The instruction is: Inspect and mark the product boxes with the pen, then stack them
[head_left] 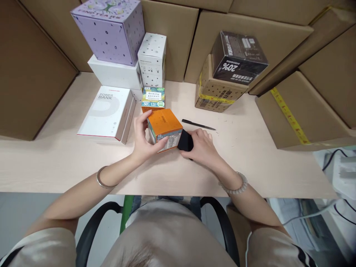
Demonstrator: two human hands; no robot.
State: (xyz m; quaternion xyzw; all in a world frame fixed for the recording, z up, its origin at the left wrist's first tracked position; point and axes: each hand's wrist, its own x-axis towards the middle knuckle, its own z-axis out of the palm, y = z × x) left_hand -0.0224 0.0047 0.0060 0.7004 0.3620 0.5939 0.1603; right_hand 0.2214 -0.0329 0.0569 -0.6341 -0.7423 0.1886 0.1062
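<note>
My left hand (pixel 145 139) is wrapped round a small orange carton (pixel 164 122) with a printed label on its front side. The carton is tilted, its orange face turned up. Pressed close to the carton's right side is a small flat-faced black object (pixel 184 141); its kind cannot be made out. My right hand (pixel 202 146) grips that black object between thumb and fingers. Just behind the carton stands a blue and green Binking box (pixel 153 97) with an orange lower part. A black pen (pixel 198 124) lies on the table beyond my right hand.
On the left are a white power bank box (pixel 103 111) and a purple box (pixel 111 40) on a white box (pixel 115 74), beside a dotted white carton (pixel 151 61). A black box (pixel 237 59) sits on a brown carton (pixel 215 89) at the back right. Large cardboard boxes (pixel 306 115) surround the table (pixel 69 167).
</note>
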